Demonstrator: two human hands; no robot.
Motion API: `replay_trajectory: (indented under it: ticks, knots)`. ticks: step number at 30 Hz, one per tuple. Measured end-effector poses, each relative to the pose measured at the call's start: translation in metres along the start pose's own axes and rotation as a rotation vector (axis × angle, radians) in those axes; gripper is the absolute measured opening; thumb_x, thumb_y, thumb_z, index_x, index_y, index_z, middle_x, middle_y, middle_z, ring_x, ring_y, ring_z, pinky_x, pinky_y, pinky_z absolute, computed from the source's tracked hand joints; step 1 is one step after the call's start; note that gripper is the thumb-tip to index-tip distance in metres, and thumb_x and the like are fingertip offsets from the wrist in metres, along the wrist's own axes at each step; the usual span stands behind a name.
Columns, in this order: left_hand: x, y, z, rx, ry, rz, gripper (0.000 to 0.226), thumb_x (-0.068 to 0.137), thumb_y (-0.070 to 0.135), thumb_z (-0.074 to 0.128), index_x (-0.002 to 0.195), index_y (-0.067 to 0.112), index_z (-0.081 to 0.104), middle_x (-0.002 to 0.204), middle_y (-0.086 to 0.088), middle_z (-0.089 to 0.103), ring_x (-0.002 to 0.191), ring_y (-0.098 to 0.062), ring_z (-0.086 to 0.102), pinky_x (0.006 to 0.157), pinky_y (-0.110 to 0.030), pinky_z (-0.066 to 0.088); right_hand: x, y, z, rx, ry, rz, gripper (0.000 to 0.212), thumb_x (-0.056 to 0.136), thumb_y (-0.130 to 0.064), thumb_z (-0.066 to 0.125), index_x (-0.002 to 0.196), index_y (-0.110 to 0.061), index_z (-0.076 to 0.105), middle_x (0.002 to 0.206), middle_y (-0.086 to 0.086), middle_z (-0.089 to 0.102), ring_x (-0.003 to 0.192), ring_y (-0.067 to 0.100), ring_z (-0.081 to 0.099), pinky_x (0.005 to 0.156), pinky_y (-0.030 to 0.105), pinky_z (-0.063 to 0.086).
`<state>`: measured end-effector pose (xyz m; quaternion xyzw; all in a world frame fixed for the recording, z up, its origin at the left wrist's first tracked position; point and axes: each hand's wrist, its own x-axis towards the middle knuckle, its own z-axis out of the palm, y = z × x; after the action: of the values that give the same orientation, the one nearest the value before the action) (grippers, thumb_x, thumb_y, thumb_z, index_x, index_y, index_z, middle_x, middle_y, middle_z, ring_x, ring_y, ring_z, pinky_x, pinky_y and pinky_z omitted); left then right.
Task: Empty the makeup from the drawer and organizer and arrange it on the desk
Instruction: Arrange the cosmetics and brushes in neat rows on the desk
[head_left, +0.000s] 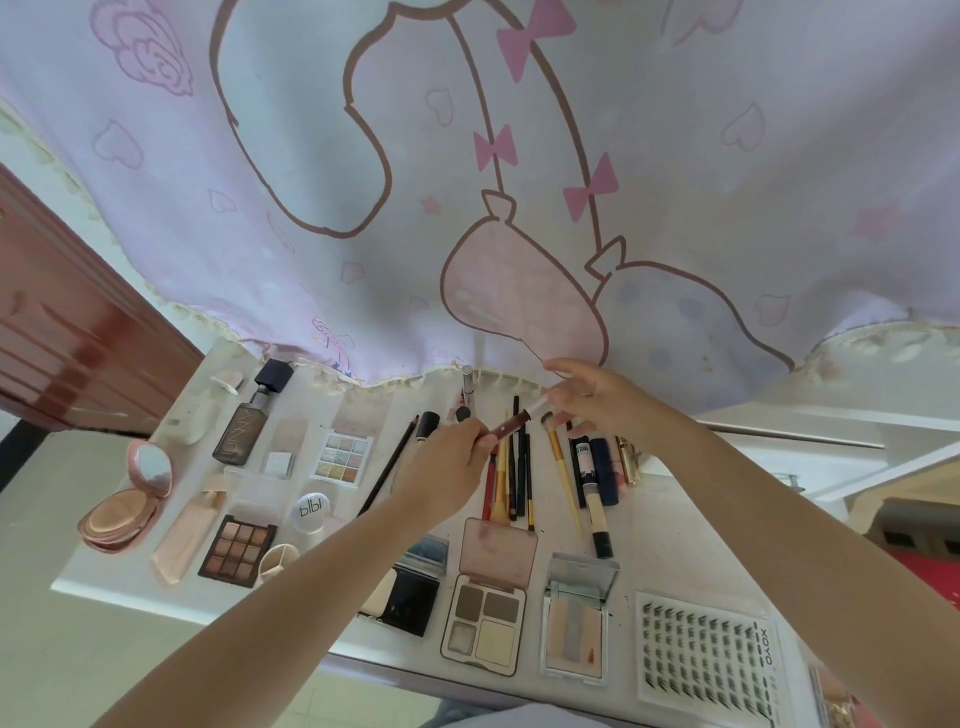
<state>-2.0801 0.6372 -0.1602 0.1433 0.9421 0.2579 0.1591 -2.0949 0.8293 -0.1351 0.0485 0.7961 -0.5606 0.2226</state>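
- The left hand (451, 467) holds a dark red tube (506, 427), its fingers (480, 441) curled round the tube's lower end, above the table (670, 540).
- The right hand (597, 402) pinches the pale wand (540, 402) at the tube's far end, thumb and forefinger closed on it, the other fingers spread loosely.
- Just under both sets of fingers lies a row of pencils and brushes (511, 478), side by side on the table.
- Right of the right fingers lie several tubes (597, 483), close together.
- Left of the left fingers sit a pastel palette (344, 457), a dark bottle (249, 426) and a pink compact (124, 504), open.
- Nearer the person than the fingers lie a brown palette (238, 551), a four-pan palette (485, 618) and a lash card (709, 660).
- A pink cartoon curtain (467, 182) hangs beyond the fingers, along the table's far edge.
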Motion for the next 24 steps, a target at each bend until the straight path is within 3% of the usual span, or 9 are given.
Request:
replay_trajectory:
  ticks: [2, 4, 7, 9, 12, 14, 17, 19, 24]
  knots:
    - [0.004, 0.004, 0.009, -0.01, -0.023, -0.095, 0.032, 0.099, 0.028, 0.03, 0.109, 0.006, 0.052, 0.082, 0.0, 0.052, 0.061, -0.01, 0.047, 0.062, -0.027, 0.048, 0.002, 0.005, -0.001, -0.045, 0.091, 0.052, 0.038, 0.093, -0.02, 0.048, 0.13, -0.016, 0.042, 0.105, -0.001, 0.056, 0.084, 0.011, 0.06, 0.072, 0.02, 0.051]
    - [0.012, 0.006, 0.019, 0.001, -0.057, -0.213, 0.032, 0.1, 0.03, 0.03, 0.109, 0.007, 0.051, 0.091, -0.001, 0.052, 0.06, -0.008, 0.045, 0.053, -0.019, 0.044, 0.005, 0.016, -0.004, -0.168, 0.142, 0.099, 0.033, 0.093, -0.022, 0.047, 0.124, -0.012, 0.048, 0.1, 0.001, 0.058, 0.085, 0.012, 0.059, 0.077, 0.025, 0.051]
    - [0.032, 0.01, 0.038, -0.101, -0.132, -0.341, 0.028, 0.099, 0.027, 0.032, 0.106, 0.006, 0.049, 0.107, -0.011, 0.058, 0.076, -0.017, 0.048, 0.076, -0.03, 0.049, 0.007, 0.036, -0.006, -0.353, 0.15, 0.166, 0.026, 0.094, -0.023, 0.045, 0.115, -0.011, 0.055, 0.107, 0.006, 0.062, 0.099, 0.02, 0.058, 0.092, 0.036, 0.049]
    - [0.043, 0.018, 0.046, -0.095, -0.197, -0.384, 0.028, 0.099, 0.025, 0.032, 0.11, 0.004, 0.048, 0.1, -0.011, 0.06, 0.079, -0.019, 0.049, 0.075, -0.029, 0.047, 0.008, 0.049, -0.006, -0.457, 0.143, 0.18, 0.024, 0.093, -0.024, 0.045, 0.111, -0.014, 0.058, 0.109, 0.005, 0.063, 0.101, 0.019, 0.057, 0.099, 0.041, 0.043]
    - [0.054, 0.031, 0.054, -0.043, -0.287, -0.387, 0.035, 0.099, 0.021, 0.032, 0.121, -0.003, 0.046, 0.076, -0.005, 0.044, 0.089, -0.021, 0.056, 0.054, -0.02, 0.033, 0.008, 0.062, -0.001, -0.494, 0.108, 0.199, 0.026, 0.094, -0.018, 0.044, 0.113, -0.008, 0.059, 0.112, 0.009, 0.063, 0.103, 0.021, 0.057, 0.092, 0.029, 0.043]
    - [0.059, 0.035, 0.061, -0.057, -0.3, -0.418, 0.035, 0.098, 0.021, 0.036, 0.118, -0.004, 0.05, 0.08, -0.007, 0.048, 0.092, -0.022, 0.056, 0.05, -0.017, 0.03, 0.009, 0.07, 0.003, -0.492, 0.092, 0.212, 0.027, 0.094, -0.016, 0.043, 0.114, -0.006, 0.059, 0.114, 0.011, 0.063, 0.104, 0.023, 0.058, 0.089, 0.029, 0.045]
    - [0.062, 0.035, 0.074, -0.065, -0.285, -0.449, 0.031, 0.096, 0.022, 0.041, 0.111, -0.002, 0.054, 0.098, -0.012, 0.06, 0.093, -0.022, 0.059, 0.064, -0.023, 0.045, 0.01, 0.082, 0.006, -0.53, 0.08, 0.214, 0.027, 0.093, -0.015, 0.043, 0.113, -0.006, 0.059, 0.113, 0.011, 0.063, 0.103, 0.023, 0.059, 0.089, 0.031, 0.046]
    - [0.063, 0.034, 0.08, -0.068, -0.282, -0.462, 0.028, 0.095, 0.021, 0.044, 0.109, 0.0, 0.055, 0.094, -0.011, 0.058, 0.09, -0.022, 0.058, 0.072, -0.024, 0.045, 0.01, 0.089, 0.007, -0.576, 0.078, 0.215, 0.026, 0.093, -0.016, 0.043, 0.11, -0.004, 0.06, 0.11, 0.013, 0.064, 0.099, 0.025, 0.06, 0.088, 0.034, 0.048]
    - [0.068, 0.03, 0.089, -0.009, -0.297, -0.461, 0.025, 0.094, 0.02, 0.046, 0.108, 0.002, 0.055, 0.098, -0.011, 0.061, 0.097, -0.024, 0.061, 0.069, -0.024, 0.043, 0.012, 0.101, 0.004, -0.68, 0.093, 0.224, 0.023, 0.091, -0.012, 0.044, 0.105, -0.002, 0.06, 0.104, 0.014, 0.064, 0.093, 0.025, 0.06, 0.082, 0.036, 0.05]
